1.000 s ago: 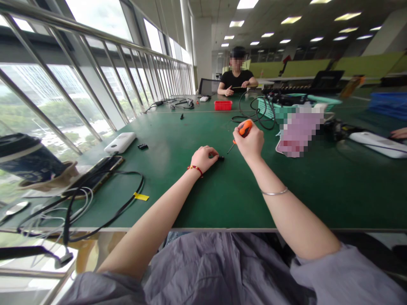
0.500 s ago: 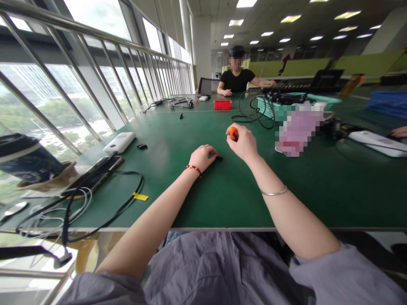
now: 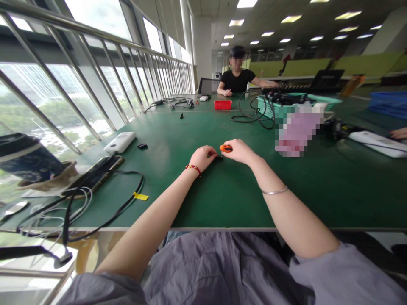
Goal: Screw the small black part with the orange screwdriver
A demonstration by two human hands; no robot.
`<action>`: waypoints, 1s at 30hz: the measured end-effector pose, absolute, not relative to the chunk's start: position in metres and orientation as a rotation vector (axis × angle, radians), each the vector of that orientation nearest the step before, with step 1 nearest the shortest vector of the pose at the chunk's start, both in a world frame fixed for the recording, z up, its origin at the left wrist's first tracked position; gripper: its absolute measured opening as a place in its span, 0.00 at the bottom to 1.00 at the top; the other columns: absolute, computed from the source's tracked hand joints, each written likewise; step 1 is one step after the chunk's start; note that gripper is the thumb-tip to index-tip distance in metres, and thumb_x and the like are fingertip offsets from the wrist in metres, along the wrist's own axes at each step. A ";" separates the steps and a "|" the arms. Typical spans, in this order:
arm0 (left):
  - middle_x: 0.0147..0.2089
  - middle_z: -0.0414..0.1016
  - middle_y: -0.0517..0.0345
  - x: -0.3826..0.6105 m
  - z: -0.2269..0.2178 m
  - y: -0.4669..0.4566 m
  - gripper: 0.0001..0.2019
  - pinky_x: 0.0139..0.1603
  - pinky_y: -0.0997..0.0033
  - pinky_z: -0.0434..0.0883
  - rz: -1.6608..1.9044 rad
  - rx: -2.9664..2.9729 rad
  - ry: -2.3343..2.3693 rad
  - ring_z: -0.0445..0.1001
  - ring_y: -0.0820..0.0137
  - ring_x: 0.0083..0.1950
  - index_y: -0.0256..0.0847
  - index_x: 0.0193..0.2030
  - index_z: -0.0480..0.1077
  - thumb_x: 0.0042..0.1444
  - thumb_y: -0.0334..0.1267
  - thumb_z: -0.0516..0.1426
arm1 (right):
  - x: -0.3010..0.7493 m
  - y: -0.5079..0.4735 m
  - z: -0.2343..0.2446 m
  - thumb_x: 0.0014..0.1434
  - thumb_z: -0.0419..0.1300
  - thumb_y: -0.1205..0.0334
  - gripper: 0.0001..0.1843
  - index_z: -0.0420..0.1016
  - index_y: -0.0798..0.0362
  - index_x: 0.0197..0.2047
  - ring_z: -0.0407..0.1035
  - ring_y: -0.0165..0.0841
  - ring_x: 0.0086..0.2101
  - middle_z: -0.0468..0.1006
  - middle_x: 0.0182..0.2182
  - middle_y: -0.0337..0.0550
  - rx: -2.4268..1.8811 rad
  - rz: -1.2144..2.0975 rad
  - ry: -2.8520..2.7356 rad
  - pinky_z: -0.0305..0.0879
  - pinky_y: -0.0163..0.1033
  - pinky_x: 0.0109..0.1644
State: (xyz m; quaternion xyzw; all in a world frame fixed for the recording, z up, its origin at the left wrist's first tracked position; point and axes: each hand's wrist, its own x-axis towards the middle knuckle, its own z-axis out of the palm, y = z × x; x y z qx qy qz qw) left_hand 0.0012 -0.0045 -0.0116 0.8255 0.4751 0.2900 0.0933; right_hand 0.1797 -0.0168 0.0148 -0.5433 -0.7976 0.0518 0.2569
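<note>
Pinching a small black part (image 3: 219,158) at the surface (image 3: 203,203), the left hand (image 3: 202,158) is on the near side of the red basket (image 3: 223,105), well apart from it. The right hand (image 3: 241,151), also nearer than the red basket, is closed around an orange-handled tool (image 3: 226,148) just beside the small black part; whether its tip touches cannot be told. Left of the red basket and nearer lies a white device (image 3: 120,142). Right of the red basket stands a mint-green basket (image 3: 266,109).
</note>
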 end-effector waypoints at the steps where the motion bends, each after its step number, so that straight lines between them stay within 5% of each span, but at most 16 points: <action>1: 0.35 0.75 0.56 0.001 -0.012 -0.004 0.06 0.42 0.70 0.71 0.861 2.446 1.411 0.73 0.70 0.35 0.39 0.34 0.75 0.55 0.35 0.57 | 0.180 -0.017 0.015 0.50 0.59 0.58 0.07 0.76 0.50 0.32 0.69 0.34 0.31 0.77 0.28 0.42 -1.479 0.145 -2.172 0.57 0.35 0.34; 30: 0.39 0.79 0.55 -0.013 0.005 -0.008 0.10 0.44 0.71 0.71 0.738 2.422 1.541 0.75 0.68 0.39 0.40 0.38 0.77 0.55 0.32 0.54 | 0.174 -0.018 0.015 0.52 0.59 0.59 0.12 0.76 0.51 0.40 0.72 0.36 0.38 0.80 0.37 0.45 -1.668 0.154 -2.268 0.56 0.34 0.34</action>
